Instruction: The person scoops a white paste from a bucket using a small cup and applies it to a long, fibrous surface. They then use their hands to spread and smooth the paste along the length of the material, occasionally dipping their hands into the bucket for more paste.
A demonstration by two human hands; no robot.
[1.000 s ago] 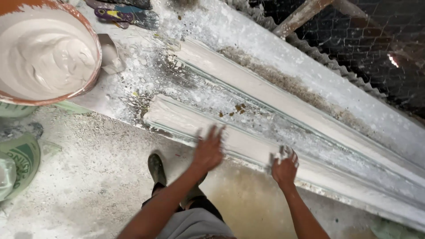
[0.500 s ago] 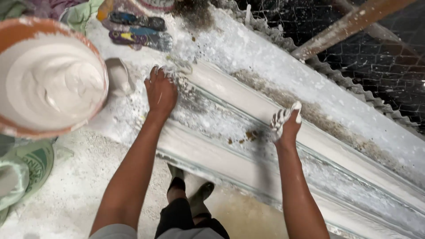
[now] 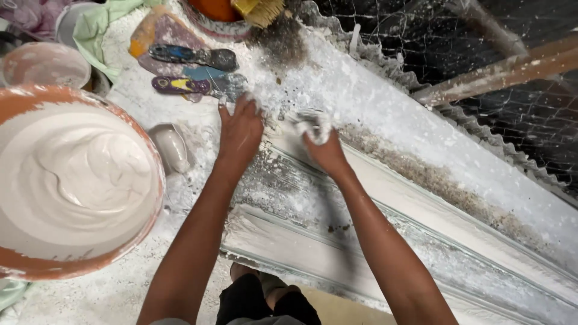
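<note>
My left hand (image 3: 241, 129) lies flat, fingers spread, on the far end of a long white plaster-coated mould (image 3: 385, 204) that runs diagonally across the bench. My right hand (image 3: 322, 144) is beside it on the mould, fingers smeared with wet white plaster and curled over a lump of it. Both hands sit near the mould's upper left end. A large orange basin (image 3: 72, 265) full of creamy white plaster mix stands at the left, close to my left forearm.
Several scrapers with coloured handles (image 3: 192, 72) lie just beyond my left hand. A small scoop (image 3: 171, 147) rests by the basin. A brush (image 3: 259, 11) and orange tub stand at the top. Wire mesh (image 3: 481, 78) and a wooden beam back the bench at the right.
Both hands have moved up and left along the mould toward its far end, and the right hand now lies next to the left. The view has followed them leftward.
</note>
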